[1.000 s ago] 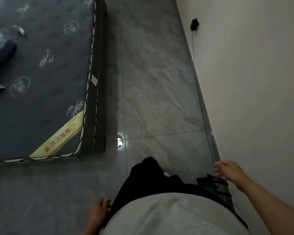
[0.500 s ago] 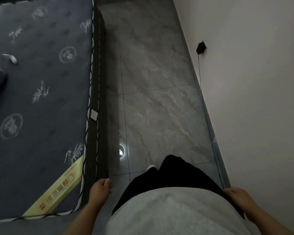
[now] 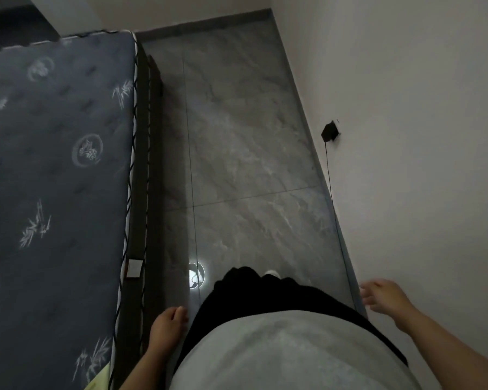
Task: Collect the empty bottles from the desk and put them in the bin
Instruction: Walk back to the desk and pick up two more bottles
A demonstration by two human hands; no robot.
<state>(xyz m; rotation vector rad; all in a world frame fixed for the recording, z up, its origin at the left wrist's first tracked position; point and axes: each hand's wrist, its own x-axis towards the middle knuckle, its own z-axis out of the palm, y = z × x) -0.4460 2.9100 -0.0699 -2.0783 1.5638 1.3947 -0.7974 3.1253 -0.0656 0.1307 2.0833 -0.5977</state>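
No bottle, desk or bin shows in the head view. My left hand [image 3: 168,325] hangs by my hip beside the bed frame, fingers curled loosely, holding nothing. My right hand [image 3: 383,296] swings out near the right wall with its fingers spread and empty. My grey shirt and black trousers fill the bottom middle of the view.
A dark patterned mattress [image 3: 57,170] on its bed frame [image 3: 141,192] runs along the left. A grey tiled floor strip [image 3: 251,164] lies between bed and white wall [image 3: 406,136]. A black plug [image 3: 330,132] with a cable hangs on the wall. A lamp reflection [image 3: 196,275] shines on the floor.
I have walked forward along the bed; the room's far corner has come into view. My right hand swung forward and outward, my left hand stayed by my hip.
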